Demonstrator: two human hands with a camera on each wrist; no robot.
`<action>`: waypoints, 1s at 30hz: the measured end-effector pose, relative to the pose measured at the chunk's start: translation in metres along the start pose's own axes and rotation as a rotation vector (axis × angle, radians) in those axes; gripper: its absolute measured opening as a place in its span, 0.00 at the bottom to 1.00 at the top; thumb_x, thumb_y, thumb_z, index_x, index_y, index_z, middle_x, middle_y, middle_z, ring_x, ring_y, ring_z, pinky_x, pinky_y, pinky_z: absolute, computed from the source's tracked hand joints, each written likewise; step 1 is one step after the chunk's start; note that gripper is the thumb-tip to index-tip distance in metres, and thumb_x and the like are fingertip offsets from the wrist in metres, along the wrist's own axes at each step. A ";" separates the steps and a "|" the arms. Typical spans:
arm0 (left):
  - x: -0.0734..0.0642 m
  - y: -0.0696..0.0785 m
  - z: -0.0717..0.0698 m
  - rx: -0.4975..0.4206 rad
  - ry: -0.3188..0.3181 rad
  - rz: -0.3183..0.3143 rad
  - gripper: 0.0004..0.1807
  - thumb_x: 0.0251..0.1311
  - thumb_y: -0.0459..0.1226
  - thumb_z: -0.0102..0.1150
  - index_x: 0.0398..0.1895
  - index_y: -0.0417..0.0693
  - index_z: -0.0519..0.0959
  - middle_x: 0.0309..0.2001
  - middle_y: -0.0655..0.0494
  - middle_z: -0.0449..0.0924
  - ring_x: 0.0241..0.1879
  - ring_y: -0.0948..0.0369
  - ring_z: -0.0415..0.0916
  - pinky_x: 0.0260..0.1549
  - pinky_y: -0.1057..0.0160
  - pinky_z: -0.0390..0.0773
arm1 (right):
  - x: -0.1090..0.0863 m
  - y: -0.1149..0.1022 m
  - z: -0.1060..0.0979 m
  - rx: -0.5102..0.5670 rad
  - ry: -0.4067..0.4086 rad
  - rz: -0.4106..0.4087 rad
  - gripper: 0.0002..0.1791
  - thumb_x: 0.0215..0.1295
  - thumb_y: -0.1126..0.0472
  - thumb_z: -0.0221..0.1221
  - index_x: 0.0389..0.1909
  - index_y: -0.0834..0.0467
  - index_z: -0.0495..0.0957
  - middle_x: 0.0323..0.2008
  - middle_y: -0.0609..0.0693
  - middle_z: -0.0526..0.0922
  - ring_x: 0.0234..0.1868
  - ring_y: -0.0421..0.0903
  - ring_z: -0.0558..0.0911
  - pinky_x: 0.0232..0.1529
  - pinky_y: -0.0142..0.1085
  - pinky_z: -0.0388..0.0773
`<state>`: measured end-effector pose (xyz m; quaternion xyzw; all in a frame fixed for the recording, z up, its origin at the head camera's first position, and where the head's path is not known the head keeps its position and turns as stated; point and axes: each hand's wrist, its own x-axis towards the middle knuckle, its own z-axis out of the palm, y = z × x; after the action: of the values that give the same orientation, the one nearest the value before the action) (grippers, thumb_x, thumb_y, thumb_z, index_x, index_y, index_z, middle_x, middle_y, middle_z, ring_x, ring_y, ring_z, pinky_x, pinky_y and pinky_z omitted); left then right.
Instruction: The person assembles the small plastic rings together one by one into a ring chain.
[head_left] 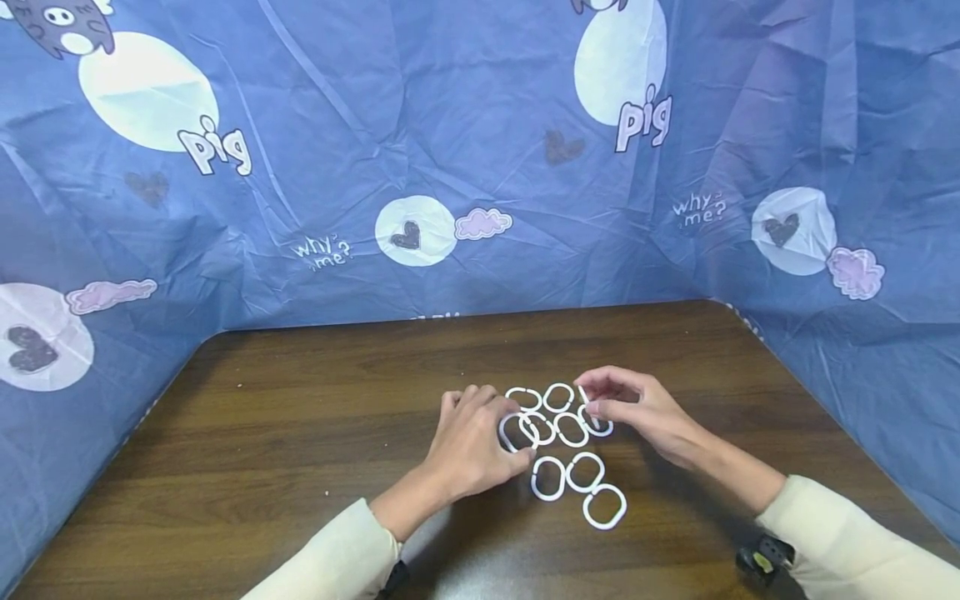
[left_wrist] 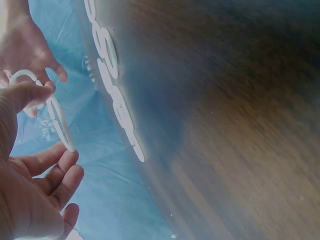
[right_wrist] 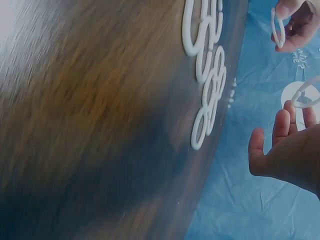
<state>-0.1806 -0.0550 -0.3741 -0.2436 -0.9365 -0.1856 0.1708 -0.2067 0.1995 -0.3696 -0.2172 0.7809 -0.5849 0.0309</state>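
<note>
One white ring [head_left: 503,432] is pinched by left hand [head_left: 472,442]; another [right_wrist: 304,104] by right hand [head_left: 654,418]; backdrop [head_left: 480,142] reads "pig", "why me?"

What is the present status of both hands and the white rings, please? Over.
Left hand pinching one white ring. Right hand pinching another ring. Loose rings on the table; no other obstacle visible.
</note>
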 end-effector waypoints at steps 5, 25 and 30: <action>0.001 0.001 -0.001 -0.006 0.008 0.004 0.28 0.39 0.55 0.71 0.43 0.52 0.82 0.38 0.62 0.78 0.40 0.61 0.69 0.49 0.55 0.62 | 0.002 -0.002 0.008 0.177 -0.026 0.025 0.21 0.62 0.66 0.58 0.53 0.73 0.71 0.41 0.51 0.81 0.43 0.46 0.78 0.46 0.36 0.74; 0.002 0.004 -0.001 -0.047 0.075 0.052 0.28 0.38 0.55 0.72 0.44 0.52 0.81 0.38 0.62 0.77 0.40 0.62 0.68 0.49 0.55 0.62 | 0.019 -0.015 0.039 0.438 0.014 0.210 0.18 0.63 0.64 0.57 0.52 0.67 0.73 0.37 0.48 0.82 0.38 0.42 0.78 0.49 0.38 0.71; 0.002 0.005 0.000 -0.064 0.117 0.088 0.28 0.38 0.53 0.73 0.44 0.52 0.81 0.37 0.61 0.77 0.40 0.62 0.68 0.49 0.56 0.62 | 0.020 -0.016 0.045 0.444 0.024 0.232 0.19 0.64 0.63 0.56 0.52 0.69 0.72 0.36 0.49 0.81 0.36 0.42 0.78 0.47 0.36 0.72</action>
<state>-0.1798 -0.0499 -0.3718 -0.2787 -0.9069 -0.2216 0.2252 -0.2065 0.1476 -0.3652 -0.1070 0.6533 -0.7371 0.1357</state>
